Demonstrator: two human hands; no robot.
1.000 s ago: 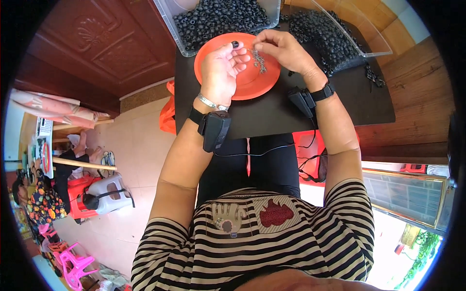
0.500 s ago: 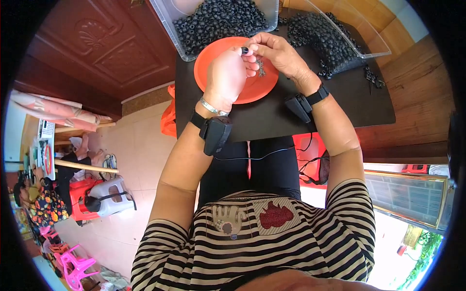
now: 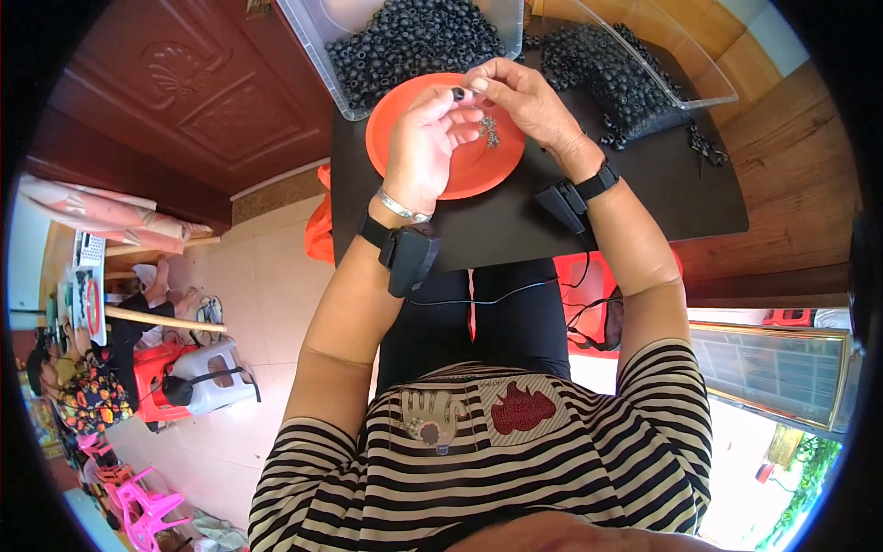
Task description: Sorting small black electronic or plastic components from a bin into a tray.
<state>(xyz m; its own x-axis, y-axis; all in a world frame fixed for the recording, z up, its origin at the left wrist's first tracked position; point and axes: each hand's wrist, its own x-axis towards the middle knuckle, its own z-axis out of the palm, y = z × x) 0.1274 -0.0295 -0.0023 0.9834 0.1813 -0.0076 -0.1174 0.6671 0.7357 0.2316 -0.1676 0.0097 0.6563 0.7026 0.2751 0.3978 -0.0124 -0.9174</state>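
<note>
My left hand (image 3: 423, 143) is over the left part of an orange round plate (image 3: 467, 182), palm partly turned up. Its thumb and forefinger pinch a small black ring-like part (image 3: 458, 94), while the other fingers are loosely curled. Close beside it, the thumb and forefinger of my right hand (image 3: 532, 103) are pressed together near that part. Whatever they grip is too small to make out. On the plate, below the fingertips, lies a little heap of small silvery pieces (image 3: 491, 136).
Beyond the plate stands a clear plastic bin (image 3: 317, 57) full of black parts (image 3: 418, 41). More black parts (image 3: 621, 87) are heaped at right under a clear lid-like sheet (image 3: 708, 99), with strays (image 3: 706, 147) on the dark table (image 3: 644, 202). A person (image 3: 92, 396) sits far left.
My left hand has rolled so its palm and fingers show more, and its lower fingers have spread slightly. My right hand has shifted a little; both remain close together over the plate.
</note>
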